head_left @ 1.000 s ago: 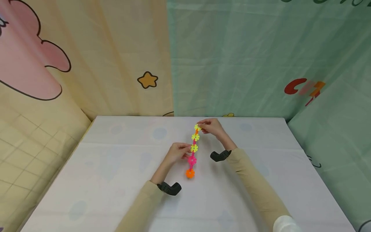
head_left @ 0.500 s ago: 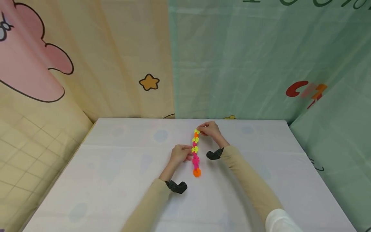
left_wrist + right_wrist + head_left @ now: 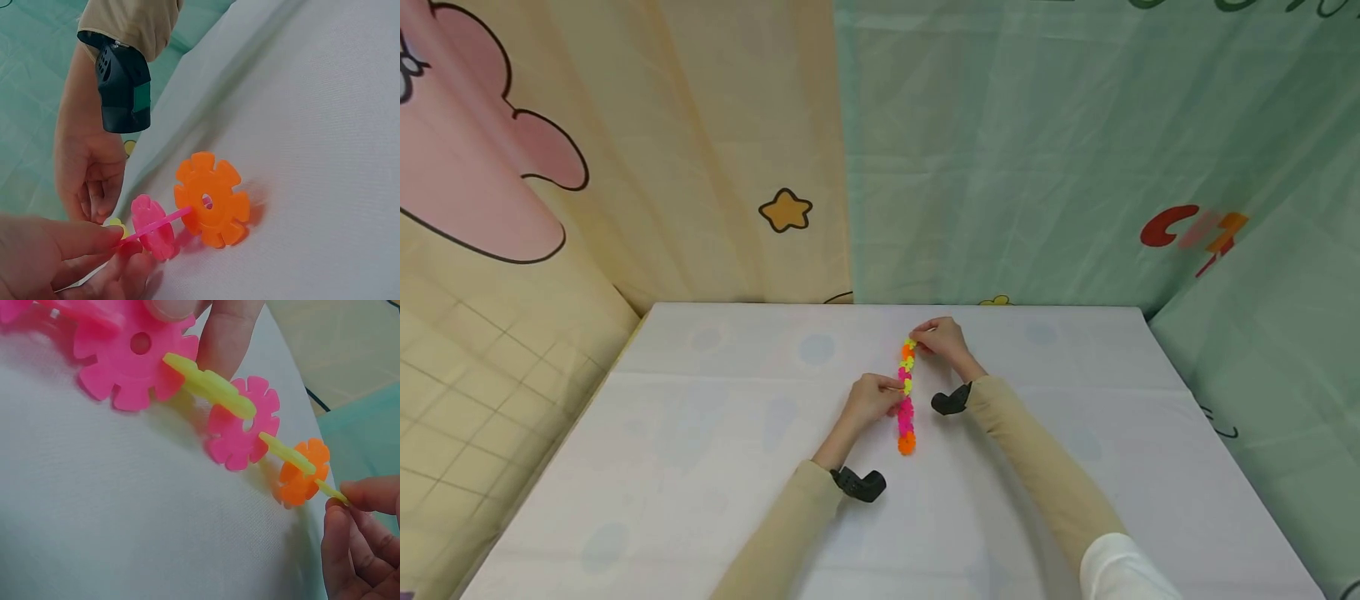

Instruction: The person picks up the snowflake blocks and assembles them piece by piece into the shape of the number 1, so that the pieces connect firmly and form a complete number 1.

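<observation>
A chain of interlocking flower-shaped plastic discs (image 3: 906, 417) in pink, yellow and orange runs front to back above the white table. My left hand (image 3: 867, 402) pinches the chain around its middle, partly hiding the discs there. At the far end, my right hand (image 3: 943, 340) holds the last yellow disc (image 3: 332, 492) between thumb and finger. Beside that disc sits an orange one (image 3: 304, 472). Another orange disc (image 3: 215, 203) forms the near end, joined to an edge-on pink disc (image 3: 169, 220). Neighbouring discs slot together at angles to each other.
A white cloth covers the table (image 3: 700, 467). Behind it hang a beige curtain (image 3: 715, 150) and a green curtain (image 3: 985, 150) with printed figures. Black devices (image 3: 859, 485) sit at both wrists.
The chain has turned about its length, so yellow discs that faced up now show more edge-on. Its near end has shifted right. My left hand has moved slightly right, keeping its pinch.
</observation>
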Tool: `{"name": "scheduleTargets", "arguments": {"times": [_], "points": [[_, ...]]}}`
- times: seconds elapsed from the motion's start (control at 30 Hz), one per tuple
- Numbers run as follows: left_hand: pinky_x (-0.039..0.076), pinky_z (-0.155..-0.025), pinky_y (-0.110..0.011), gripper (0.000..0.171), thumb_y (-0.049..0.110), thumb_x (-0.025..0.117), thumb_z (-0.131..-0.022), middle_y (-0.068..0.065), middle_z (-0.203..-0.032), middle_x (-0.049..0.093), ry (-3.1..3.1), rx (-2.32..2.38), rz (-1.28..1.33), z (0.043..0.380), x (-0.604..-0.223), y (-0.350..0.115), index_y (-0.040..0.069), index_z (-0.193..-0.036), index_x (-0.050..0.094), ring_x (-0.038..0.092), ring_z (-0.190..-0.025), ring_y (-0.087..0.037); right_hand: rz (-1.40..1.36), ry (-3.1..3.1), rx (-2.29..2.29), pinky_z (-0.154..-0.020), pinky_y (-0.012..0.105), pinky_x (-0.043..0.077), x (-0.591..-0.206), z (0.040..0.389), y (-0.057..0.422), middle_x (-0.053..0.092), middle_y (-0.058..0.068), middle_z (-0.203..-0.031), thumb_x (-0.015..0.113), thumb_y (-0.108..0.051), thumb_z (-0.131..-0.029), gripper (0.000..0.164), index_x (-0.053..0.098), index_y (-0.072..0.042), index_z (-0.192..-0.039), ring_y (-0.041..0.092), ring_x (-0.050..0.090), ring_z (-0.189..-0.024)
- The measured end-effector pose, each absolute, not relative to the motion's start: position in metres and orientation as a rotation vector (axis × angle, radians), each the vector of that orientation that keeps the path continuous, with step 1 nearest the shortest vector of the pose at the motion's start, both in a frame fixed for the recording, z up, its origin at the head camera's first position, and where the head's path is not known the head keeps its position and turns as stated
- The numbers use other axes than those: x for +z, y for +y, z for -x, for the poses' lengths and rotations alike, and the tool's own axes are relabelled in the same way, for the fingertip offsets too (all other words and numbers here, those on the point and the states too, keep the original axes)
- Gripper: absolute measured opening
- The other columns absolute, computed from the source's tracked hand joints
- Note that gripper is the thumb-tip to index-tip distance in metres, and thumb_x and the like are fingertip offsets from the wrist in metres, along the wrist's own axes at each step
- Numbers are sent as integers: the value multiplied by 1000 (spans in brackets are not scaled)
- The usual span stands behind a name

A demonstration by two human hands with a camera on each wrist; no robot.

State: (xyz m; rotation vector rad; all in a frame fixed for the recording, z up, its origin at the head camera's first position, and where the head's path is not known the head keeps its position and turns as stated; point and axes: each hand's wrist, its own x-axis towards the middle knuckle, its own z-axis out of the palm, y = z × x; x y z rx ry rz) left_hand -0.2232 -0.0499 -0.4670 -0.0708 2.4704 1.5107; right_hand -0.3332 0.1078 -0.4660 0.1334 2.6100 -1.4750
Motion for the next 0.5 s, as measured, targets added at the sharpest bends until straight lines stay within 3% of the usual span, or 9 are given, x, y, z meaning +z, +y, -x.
{"name": "scheduleTargets", "arguments": {"times": [0.2,0.37,0.5], "points": [[53,-62,-21,23,13,65,-90,-13,-86,73,2469,1540,59,224,-470,-49,-1,-108,70,59,-57,-9,-135,2632,-1430,-56,17,45,-468,332,105,61,1,-68,69,-26,-87,27,71,-3,-100,9,55,-57],[52,-62,-21,26,17,65,-91,-11,-84,72,2448,1542,73,218,-474,-53,1,-111,68,61,-59,-11,-72,2678,-1387,-57,17,47,-470,324,105,66,6,-80,66,-26,-90,26,70,-5,-105,12,57,-62],[52,-60,-24,27,20,62,-93,-12,-87,73,2552,1598,37,218,-466,-69,3,-113,68,66,-66,-19,154,2803,-1378,-69,30,54,-460,315,122,69,15,-99,63,-25,-92,30,67,-4,-114,24,65,-80]]}}
